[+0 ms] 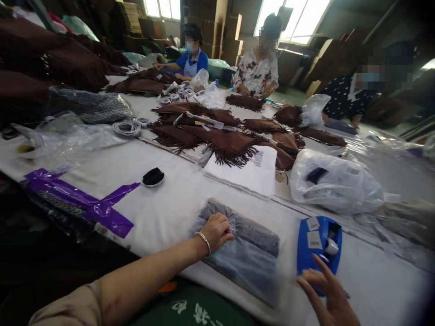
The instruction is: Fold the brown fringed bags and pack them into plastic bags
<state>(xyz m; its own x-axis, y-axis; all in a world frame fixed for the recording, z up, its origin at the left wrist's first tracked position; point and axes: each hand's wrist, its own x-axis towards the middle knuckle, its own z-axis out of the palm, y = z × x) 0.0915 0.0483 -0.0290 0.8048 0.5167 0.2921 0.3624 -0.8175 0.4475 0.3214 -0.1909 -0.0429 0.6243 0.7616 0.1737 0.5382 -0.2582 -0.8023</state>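
A grey folded item in a clear plastic bag (251, 265) lies flat at the table's front edge. My left hand (217, 232), with a bracelet at the wrist, presses on its upper left part, fingers curled against the plastic. To the right stands a blue tape dispenser (302, 244) with white labels on it. My right hand (324, 290) is raised just in front of the dispenser, thumb and forefinger apart, holding nothing.
Brown fringed fabric pieces (231, 142) spread over the table's middle, beside white sheets (243, 176). A stuffed plastic bag (336, 185) lies at right. Purple tape (108, 217) and a small dish with black cloth (153, 177) are at left. Three people work across the table.
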